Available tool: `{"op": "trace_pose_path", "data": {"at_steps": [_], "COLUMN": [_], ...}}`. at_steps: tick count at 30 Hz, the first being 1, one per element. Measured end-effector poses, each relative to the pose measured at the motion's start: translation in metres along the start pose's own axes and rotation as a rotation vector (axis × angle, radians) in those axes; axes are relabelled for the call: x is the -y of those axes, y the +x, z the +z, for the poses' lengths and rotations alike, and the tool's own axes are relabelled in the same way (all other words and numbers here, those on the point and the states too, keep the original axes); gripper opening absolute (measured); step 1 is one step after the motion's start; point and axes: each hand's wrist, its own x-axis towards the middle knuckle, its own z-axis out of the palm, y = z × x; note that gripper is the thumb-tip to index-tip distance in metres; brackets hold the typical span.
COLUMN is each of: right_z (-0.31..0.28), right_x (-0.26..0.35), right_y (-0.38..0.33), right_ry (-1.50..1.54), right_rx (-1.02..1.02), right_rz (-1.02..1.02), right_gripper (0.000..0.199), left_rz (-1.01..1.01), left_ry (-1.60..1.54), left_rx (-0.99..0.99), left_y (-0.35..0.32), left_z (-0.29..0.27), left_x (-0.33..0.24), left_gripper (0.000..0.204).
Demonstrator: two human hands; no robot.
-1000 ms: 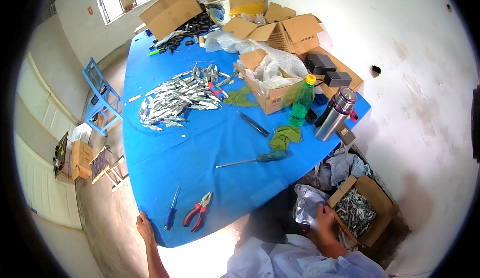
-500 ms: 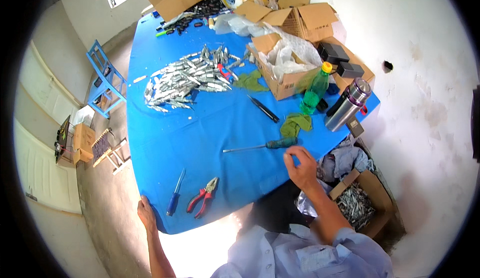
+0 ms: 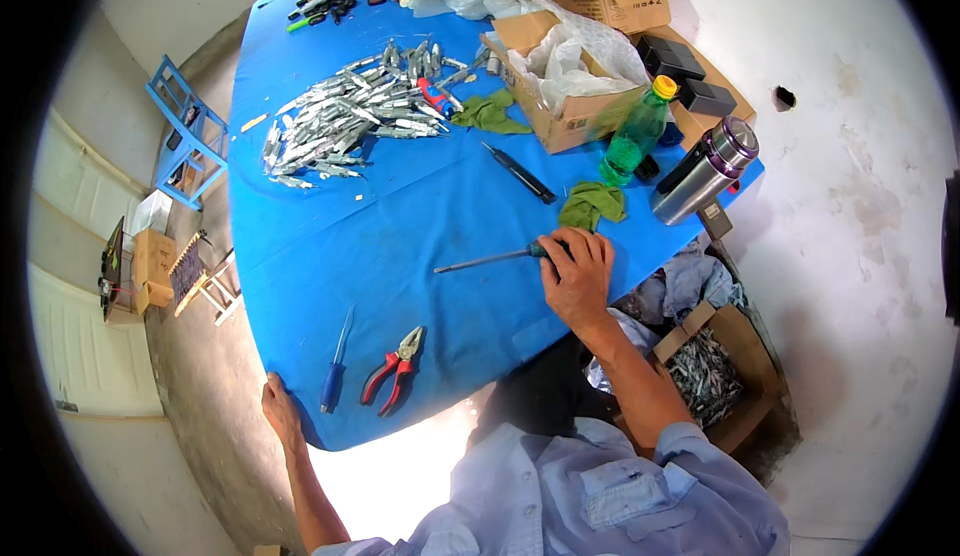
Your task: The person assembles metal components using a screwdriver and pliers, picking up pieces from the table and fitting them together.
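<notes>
Nearer than the long screwdriver (image 3: 490, 260) and to its left, my left hand (image 3: 283, 412) rests at the edge of the blue-covered desk (image 3: 285, 296); I cannot tell whether its fingers are clamped there. Also nearer and left, a blue-handled screwdriver (image 3: 333, 386) lies beside red-handled pliers (image 3: 398, 368), not touching. Nearer and to the right, below desk level, an open carton (image 3: 755, 366) holds slim metal pieces (image 3: 703, 378). The long screwdriver itself lies on the desk; my right hand (image 3: 580, 286) covers its handle. The fingers are curled over it, and I cannot tell whether they are clamped. Just beyond the handle lies a green cloth (image 3: 593, 204); farther, a black pen-shaped tool (image 3: 520, 173). Beyond and to the right stand a steel flask (image 3: 690, 184) and a green bottle (image 3: 630, 146). Beyond and to the left lies a heap of silver metal pieces (image 3: 350, 121).
</notes>
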Motion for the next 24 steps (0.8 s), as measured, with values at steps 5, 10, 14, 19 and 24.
{"op": "trace_pose_path", "data": {"at_steps": [5, 10, 14, 19, 24], "right_z": [-0.002, -0.001, 0.002, -0.001, 0.004], "right_x": [-0.001, -0.004, -0.006, -0.002, -0.007], "right_y": [0.000, 0.000, -0.004, -0.003, -0.006], "right_ry": [-0.043, -0.046, -0.014, 0.005, 0.053], "right_rx": [-0.039, -0.066, -0.047, -0.004, 0.010], "right_rz": [0.040, 0.080, 0.111, 0.204, 0.212], "right_gripper": [0.037, 0.038, 0.041, 0.040, 0.037], "left_rz": [0.001, -0.014, -0.029, -0.002, -0.011], "left_ry": [0.027, 0.040, 0.014, 0.011, 0.027], "left_rx": [0.020, 0.022, 0.012, 0.038, 0.038], "left_y": [0.002, 0.004, 0.003, 0.008, 0.013], "left_z": [-0.002, 0.000, 0.002, -0.001, -0.001], "left_x": [0.002, 0.001, 0.004, 0.014, 0.021], "left_gripper": [0.070, 0.068, 0.066, 0.066, 0.068]}}
